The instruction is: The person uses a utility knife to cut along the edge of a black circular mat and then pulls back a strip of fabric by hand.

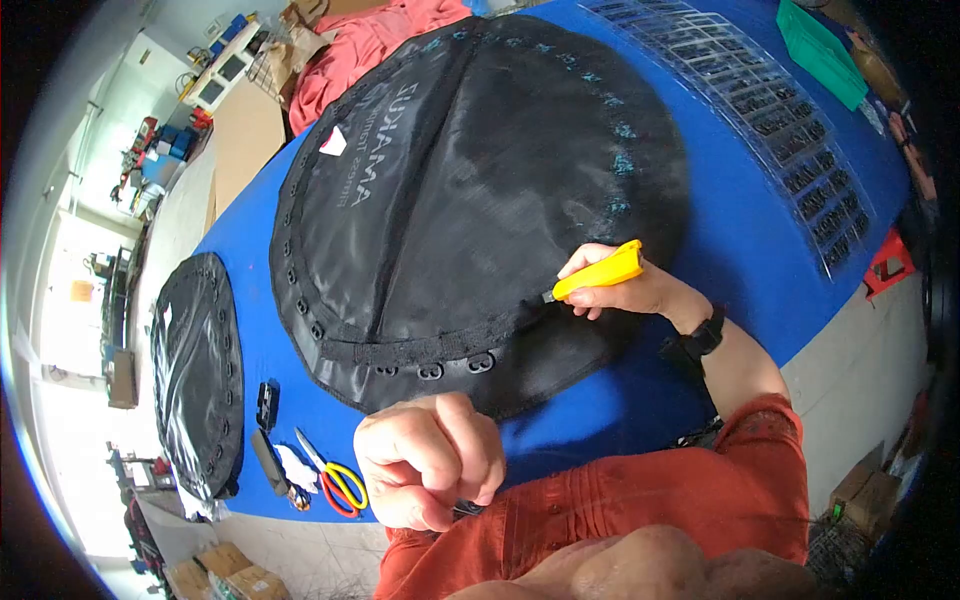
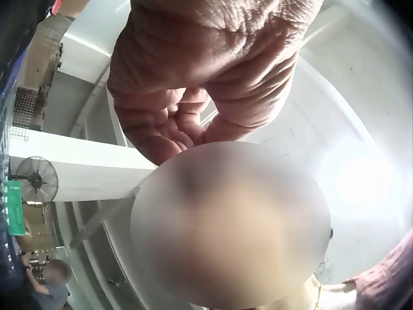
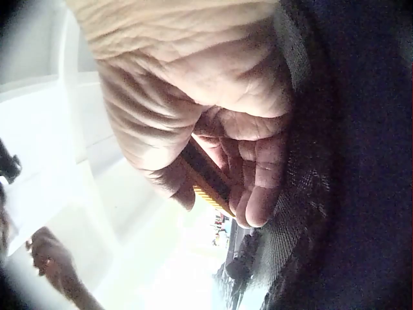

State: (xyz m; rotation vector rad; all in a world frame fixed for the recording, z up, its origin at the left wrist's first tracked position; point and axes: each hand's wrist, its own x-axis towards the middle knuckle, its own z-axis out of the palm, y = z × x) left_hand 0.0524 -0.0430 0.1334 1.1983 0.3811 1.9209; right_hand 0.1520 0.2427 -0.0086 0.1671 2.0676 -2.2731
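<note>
My right hand (image 1: 640,290) grips a yellow utility knife (image 1: 602,275), its tip right at the webbing band along the near edge of a large round black trampoline mat (image 1: 500,200). In the right wrist view, the fingers and thumb wrap around the knife's ribbed handle (image 3: 210,184). My left hand (image 1: 430,460) is raised close to the body, past the mat's near edge, with its fingers curled. A small dark piece (image 1: 468,508) shows at its fingertips in the head view; its kind is unclear. The left wrist view shows the curled fingers (image 2: 174,123) but hides that piece.
A smaller black mat (image 1: 200,370) lies at the left of the blue table (image 1: 255,300). Scissors with red and yellow handles (image 1: 340,485) lie near the front edge. A clear compartment tray (image 1: 770,110) and a green bin (image 1: 822,52) are at the far right.
</note>
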